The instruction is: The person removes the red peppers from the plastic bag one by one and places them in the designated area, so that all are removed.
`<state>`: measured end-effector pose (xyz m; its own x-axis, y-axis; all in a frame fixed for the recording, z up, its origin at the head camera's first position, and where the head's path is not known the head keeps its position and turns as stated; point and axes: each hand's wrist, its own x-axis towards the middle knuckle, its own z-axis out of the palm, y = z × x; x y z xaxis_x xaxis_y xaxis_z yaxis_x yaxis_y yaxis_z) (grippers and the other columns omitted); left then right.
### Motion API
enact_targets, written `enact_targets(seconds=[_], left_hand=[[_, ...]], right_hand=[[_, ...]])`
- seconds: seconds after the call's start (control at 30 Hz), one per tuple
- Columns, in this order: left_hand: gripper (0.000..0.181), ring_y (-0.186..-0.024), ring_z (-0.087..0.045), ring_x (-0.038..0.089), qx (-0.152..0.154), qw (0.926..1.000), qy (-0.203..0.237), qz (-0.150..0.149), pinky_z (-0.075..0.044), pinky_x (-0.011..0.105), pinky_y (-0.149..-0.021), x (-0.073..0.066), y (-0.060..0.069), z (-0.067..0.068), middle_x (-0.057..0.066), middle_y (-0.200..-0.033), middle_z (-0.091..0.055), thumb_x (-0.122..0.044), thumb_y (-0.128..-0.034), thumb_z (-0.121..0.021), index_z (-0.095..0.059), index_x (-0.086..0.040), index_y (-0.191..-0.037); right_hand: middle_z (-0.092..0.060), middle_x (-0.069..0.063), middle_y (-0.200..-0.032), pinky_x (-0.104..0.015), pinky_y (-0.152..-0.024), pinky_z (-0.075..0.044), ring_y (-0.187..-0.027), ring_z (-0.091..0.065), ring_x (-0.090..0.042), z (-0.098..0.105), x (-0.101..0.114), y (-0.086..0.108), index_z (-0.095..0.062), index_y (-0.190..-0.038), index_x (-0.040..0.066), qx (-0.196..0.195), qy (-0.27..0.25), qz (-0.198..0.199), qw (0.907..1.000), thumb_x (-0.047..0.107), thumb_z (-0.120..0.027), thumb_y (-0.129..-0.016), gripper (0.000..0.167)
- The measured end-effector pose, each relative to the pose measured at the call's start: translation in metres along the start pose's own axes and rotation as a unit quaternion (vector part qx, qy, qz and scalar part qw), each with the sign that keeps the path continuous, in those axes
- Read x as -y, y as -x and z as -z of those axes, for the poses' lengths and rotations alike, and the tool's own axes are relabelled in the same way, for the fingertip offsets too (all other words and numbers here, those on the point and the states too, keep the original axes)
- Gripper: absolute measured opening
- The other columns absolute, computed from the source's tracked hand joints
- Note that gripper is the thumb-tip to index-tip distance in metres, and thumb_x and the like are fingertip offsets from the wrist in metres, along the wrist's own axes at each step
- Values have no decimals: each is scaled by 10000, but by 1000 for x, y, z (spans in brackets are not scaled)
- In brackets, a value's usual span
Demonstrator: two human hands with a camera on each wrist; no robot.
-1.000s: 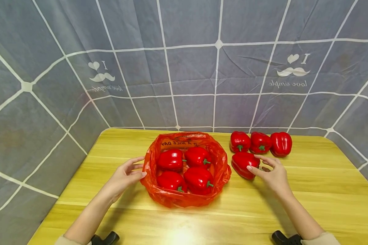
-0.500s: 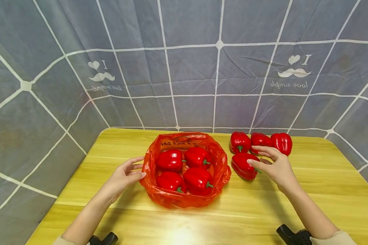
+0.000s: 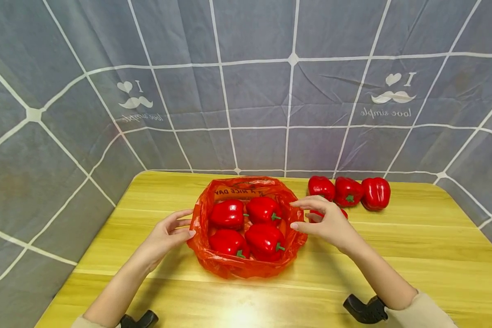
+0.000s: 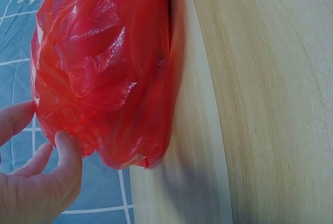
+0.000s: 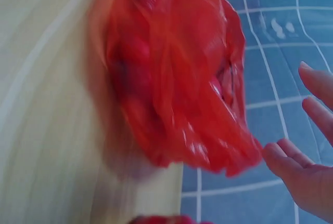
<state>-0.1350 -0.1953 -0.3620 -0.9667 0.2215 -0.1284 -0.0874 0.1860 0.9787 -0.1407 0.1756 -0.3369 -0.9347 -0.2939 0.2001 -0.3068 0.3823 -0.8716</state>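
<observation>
Red plastic bag (image 3: pixel 246 269) between left hand (image 3: pixel 166 236) and right hand (image 3: pixel 333 225), both hands loosely spread, right contact unclear.

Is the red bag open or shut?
Open. The red bag has its mouth spread wide in the head view, with four red peppers visible inside.

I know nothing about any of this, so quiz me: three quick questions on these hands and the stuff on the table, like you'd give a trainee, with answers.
1. How many red bell peppers show inside the red plastic bag?
2. True or false: the left hand is gripping a bell pepper.
3. In the head view, the loose bell peppers lie on the bag's: A) left B) right C) near side.

Key: 1. Four. 2. False; it touches the bag. 3. B.
</observation>
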Motion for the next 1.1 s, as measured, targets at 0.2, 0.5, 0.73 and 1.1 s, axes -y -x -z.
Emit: enact_targets(seconds=[0.2,0.5,0.73,1.1], left_hand=[[604,-1090,-546,288,16,10000,-43,16,-479,240,-824,2,1,1,283,-1292,-441,-64,-865,-622,-335,42,-1386],[603,-1106,-537,308,-51,9999,-100,102,-475,252,-838,7,7,2,267,-1287,-453,-68,-858,-631,-352,22,-1385],[605,-1103,-543,302,-49,9999,-119,57,-477,245,-838,4,4,1,269,-1286,-456,-73,-856,-637,-354,23,-1383],[603,-1107,-547,300,-20,9999,-93,44,-481,245,-829,4,1,1,271,-1289,-453,-65,-859,-632,-349,29,-1383]], right_hand=[[-593,-38,-1122,-435,-908,-463,-1074,-523,-304,-24,-1,-5,-668,-1119,80,464,86,161,9988,200,-786,-749,407],[-546,-68,-1148,-420,-836,-488,-1026,-525,-268,-53,-1,-5,-697,-1077,104,795,812,171,9934,221,-814,-711,402],[-548,-107,-1167,-432,-811,-487,-1055,-520,-301,-58,-3,-5,-710,-1043,141,841,1357,216,9869,248,-821,-696,380],[-560,-104,-1149,-466,-846,-472,-1089,-518,-311,-63,-9,-7,-716,-1028,150,922,1615,420,9817,227,-823,-693,359]])
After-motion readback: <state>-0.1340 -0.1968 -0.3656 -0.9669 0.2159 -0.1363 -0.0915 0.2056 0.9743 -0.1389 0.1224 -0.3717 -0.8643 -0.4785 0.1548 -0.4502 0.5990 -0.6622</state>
